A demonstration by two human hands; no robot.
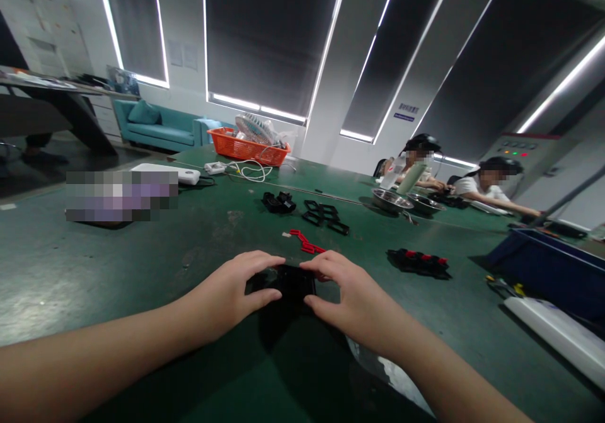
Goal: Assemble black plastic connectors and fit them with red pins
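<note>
Between my two hands is a small black rectangular plastic part [297, 282], its details lost in shadow. My left hand [239, 287] grips its left end between thumb and fingers. On the right end, my right hand [347, 287] pinches it the same way. Just beyond my fingers lie several red plastic strips [308, 245]. Farther off are several black rectangular frames [326, 215] and a cluster of black parts [278, 202]. To the right sits a row of black parts with red pieces [419, 263].
An orange basket [250, 150] with a fan stands at the far side of the green table [212, 240]. White cable [250, 171] lies before it. Metal bowls [392, 201] are at back right, near two people [491, 186]. A dark blue bin [553, 272] stands at right.
</note>
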